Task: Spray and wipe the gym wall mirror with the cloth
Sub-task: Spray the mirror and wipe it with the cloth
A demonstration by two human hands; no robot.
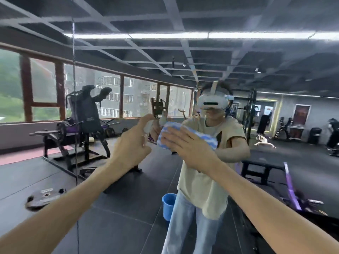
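Honestly, the weak spot is my left hand (pixel 132 143), out at eleven o'clock. Its fingers are curled round the small pale plastic spray bottle (pixel 148 125), and most of the bottle is hidden behind them, so I can't tell where the nozzle points. It sits just beside my other hand. If I squeeze now, I judge the mist would hit my knuckles or soak the cloth rather than reach bare glass.

At one o'clock my right hand (pixel 185 143) lies flat, fingers straight and spread, pressing the folded blue-and-white striped cloth (pixel 194 134) against the large gym wall mirror (pixel 113 208). Only the palm end of the cloth is under my hand. The far end at two o'clock sticks out free, so a fast stroke could let it roll or slip out and leave my fingertips smearing the glass.

Both arms are stretched out, so leaning hard on the pane looks unwise to me. A thin vertical seam (pixel 74 88) runs down the glass at ten o'clock, where runoff could gather.

Deeper in the reflection, at six o'clock, a blue plastic bucket (pixel 168 206) stands behind my legs. A careless step back could tip it.
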